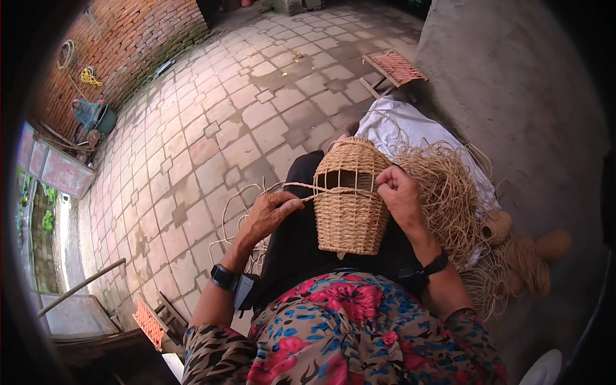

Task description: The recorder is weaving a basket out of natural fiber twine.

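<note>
On the person's lap [290,239], a woven basket [351,223] is resting near the middle of the view, a gap in its side showing bare upright strands. Probably light, springy and rough rather than slippery, it is likely offering its firmest hold on the dense lower weave; the bare strands are likely bending more easily. At nine o'clock from it, the left hand [274,210] is pinching a cord [308,198]; at three o'clock, the right hand [399,194] is bringing its fingertips together at the gap's edge, though whether they are gripping a strand I cannot tell. Farther toward three o'clock, loose twine [443,199] is lying heaped; toward one, a white sheet [410,125] is spreading. Shadow is hiding the basket's inside, and a twine ball [553,244] toward four o'clock is blurring into dimness.
</note>
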The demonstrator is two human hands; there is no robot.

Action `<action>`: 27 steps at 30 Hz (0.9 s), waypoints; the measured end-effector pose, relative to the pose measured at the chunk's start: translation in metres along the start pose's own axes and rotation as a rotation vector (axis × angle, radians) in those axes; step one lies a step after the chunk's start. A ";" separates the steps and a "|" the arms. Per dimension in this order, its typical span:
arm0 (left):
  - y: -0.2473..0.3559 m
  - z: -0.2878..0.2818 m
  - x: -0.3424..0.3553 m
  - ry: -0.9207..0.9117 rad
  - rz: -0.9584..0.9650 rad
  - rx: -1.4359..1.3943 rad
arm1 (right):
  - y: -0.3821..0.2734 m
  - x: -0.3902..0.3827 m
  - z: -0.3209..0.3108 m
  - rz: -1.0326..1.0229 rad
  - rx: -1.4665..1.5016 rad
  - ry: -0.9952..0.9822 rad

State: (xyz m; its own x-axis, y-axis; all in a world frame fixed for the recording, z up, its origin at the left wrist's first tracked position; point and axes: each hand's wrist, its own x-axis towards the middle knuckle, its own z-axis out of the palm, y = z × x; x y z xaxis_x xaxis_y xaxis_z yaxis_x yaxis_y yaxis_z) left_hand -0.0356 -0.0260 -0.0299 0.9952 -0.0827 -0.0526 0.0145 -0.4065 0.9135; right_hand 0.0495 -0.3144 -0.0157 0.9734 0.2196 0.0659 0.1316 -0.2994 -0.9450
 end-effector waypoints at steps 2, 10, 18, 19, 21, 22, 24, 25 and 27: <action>-0.004 -0.009 0.003 -0.044 0.001 -0.016 | 0.002 0.001 0.000 -0.010 -0.005 -0.007; -0.003 -0.009 0.008 -0.067 -0.001 0.192 | -0.001 0.001 0.002 -0.036 -0.040 0.006; 0.070 0.046 0.013 0.191 0.370 0.347 | -0.009 -0.002 0.002 -0.082 -0.133 0.048; 0.075 0.057 0.014 0.191 0.376 0.348 | -0.012 -0.003 0.004 -0.092 -0.126 0.052; 0.076 0.063 0.018 0.185 0.387 0.353 | -0.018 -0.006 0.005 -0.109 -0.136 0.062; 0.070 0.065 0.022 0.205 0.365 0.266 | -0.019 -0.007 0.008 -0.110 -0.133 0.069; 0.063 0.066 0.027 0.220 0.345 0.186 | -0.022 -0.007 0.014 -0.211 -0.235 0.082; 0.061 0.066 0.029 0.248 0.179 0.118 | -0.020 -0.006 0.020 -0.224 -0.270 0.093; 0.062 0.070 0.034 0.358 -0.006 0.055 | -0.017 -0.005 0.029 -0.263 -0.296 0.106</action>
State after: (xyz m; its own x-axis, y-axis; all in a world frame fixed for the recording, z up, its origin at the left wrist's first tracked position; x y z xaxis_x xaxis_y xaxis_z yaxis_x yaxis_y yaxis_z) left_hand -0.0073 -0.1176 -0.0028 0.9661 0.2400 0.0953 0.0251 -0.4548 0.8902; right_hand 0.0373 -0.2831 -0.0092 0.9112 0.2320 0.3404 0.4119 -0.5038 -0.7593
